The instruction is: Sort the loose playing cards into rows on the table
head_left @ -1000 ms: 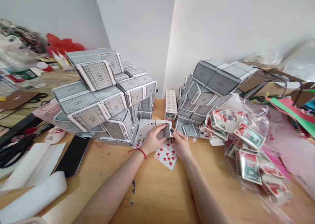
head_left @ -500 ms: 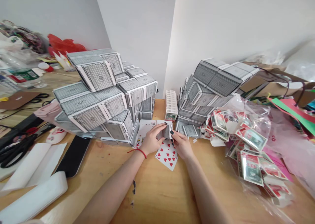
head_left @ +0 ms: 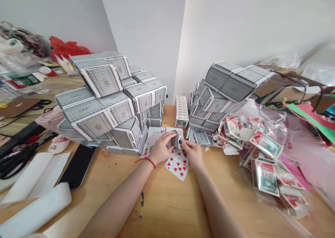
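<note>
A patterned grey-backed playing card (head_left: 177,140) stands between my two hands, partly covered by fingers; whether it is one card or several I cannot tell. My left hand (head_left: 161,149) is closed on its left side, with a red string round the wrist. From the right, my right hand (head_left: 193,153) pinches the opposite edge with dark-nailed fingertips. Face-up heart cards (head_left: 177,166) lie on the table just below the hands. More face-up cards (head_left: 154,137) lie left of them, beside my left hand.
Large blocks built of grey-backed cards rise at left (head_left: 104,107) and right (head_left: 225,84). Between them stands a row of card boxes (head_left: 181,109). Opened card boxes (head_left: 265,173) in clear plastic lie right. A black phone (head_left: 77,166) and scissors (head_left: 19,158) are left.
My right fingertips have shifted slightly left and curled over the card's edge. My left hand stays about where it was, and the surrounding things have not moved.
</note>
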`<act>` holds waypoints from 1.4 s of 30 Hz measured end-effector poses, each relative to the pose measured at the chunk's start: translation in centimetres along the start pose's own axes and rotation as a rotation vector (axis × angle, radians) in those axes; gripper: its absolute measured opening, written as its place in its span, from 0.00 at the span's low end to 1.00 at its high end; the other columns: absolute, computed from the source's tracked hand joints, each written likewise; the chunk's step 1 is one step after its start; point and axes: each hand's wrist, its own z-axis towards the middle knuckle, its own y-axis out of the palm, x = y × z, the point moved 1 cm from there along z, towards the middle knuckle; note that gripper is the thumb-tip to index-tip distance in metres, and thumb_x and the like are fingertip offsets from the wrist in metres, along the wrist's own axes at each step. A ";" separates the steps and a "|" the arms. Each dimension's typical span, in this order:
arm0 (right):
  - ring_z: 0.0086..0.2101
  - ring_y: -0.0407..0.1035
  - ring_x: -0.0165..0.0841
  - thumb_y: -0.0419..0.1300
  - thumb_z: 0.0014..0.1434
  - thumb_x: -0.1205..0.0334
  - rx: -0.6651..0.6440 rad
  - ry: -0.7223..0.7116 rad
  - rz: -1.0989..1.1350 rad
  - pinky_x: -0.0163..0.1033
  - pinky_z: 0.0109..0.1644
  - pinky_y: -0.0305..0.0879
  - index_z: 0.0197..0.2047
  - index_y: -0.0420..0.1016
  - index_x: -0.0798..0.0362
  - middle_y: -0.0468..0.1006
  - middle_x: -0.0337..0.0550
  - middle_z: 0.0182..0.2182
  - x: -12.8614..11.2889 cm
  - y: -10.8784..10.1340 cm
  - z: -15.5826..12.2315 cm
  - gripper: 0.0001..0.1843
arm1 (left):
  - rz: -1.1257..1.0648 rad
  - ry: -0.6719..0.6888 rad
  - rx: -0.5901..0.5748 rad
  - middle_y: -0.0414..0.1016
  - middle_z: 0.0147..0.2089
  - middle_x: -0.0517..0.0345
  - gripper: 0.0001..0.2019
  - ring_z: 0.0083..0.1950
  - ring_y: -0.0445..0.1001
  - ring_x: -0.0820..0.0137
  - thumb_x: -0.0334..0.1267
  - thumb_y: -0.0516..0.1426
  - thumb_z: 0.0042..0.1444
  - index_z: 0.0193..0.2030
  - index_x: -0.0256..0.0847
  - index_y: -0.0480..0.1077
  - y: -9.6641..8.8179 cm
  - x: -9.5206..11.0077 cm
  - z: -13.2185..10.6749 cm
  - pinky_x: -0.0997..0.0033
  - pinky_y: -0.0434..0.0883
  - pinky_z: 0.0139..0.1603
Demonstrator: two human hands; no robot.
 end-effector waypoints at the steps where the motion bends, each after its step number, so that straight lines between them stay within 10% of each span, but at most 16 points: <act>1: 0.16 0.51 0.23 0.61 0.44 0.51 0.016 -0.009 -0.009 0.31 0.19 0.47 0.26 0.76 0.57 0.63 0.33 0.14 -0.1 0.1 -0.1 0.16 | 0.003 -0.008 -0.001 0.65 0.54 0.51 0.29 0.56 0.63 0.64 0.19 0.54 0.40 0.52 0.41 0.61 0.0 0.0 0.0 0.57 0.63 0.57; 20: 0.16 0.57 0.26 0.55 0.52 0.53 0.058 -0.174 -0.092 0.32 0.21 0.55 0.22 0.71 0.56 0.64 0.35 0.13 -0.3 0.1 -0.3 0.15 | 0.047 -0.043 0.021 0.65 0.53 0.52 0.28 0.54 0.64 0.63 0.23 0.57 0.42 0.52 0.43 0.61 0.2 0.0 0.1 0.56 0.64 0.56; 29: 0.14 0.59 0.24 0.55 0.51 0.57 -0.085 -0.162 -0.075 0.33 0.15 0.58 0.51 0.67 0.53 0.76 0.43 0.33 1.4 0.9 -0.5 0.23 | 0.087 -0.059 0.072 0.65 0.53 0.52 0.25 0.54 0.64 0.64 0.27 0.57 0.45 0.52 0.43 0.61 0.1 -0.4 0.0 0.57 0.65 0.56; 36: 0.40 0.71 0.39 0.54 0.52 0.61 -0.100 -0.291 -0.133 0.43 0.43 0.67 0.47 0.70 0.54 0.76 0.48 0.41 1.5 0.6 -0.3 0.18 | 0.097 -0.053 0.041 0.65 0.53 0.52 0.26 0.54 0.64 0.65 0.25 0.57 0.43 0.52 0.42 0.62 0.3 -0.6 -0.1 0.59 0.64 0.56; 42: 0.33 0.71 0.36 0.53 0.53 0.59 0.010 -0.278 -0.201 0.41 0.38 0.66 0.39 0.70 0.54 0.77 0.45 0.32 1.2 0.3 -0.5 0.12 | 0.117 -0.029 0.053 0.64 0.52 0.52 0.26 0.54 0.63 0.63 0.30 0.59 0.45 0.53 0.44 0.61 0.1 -0.3 -0.1 0.56 0.63 0.55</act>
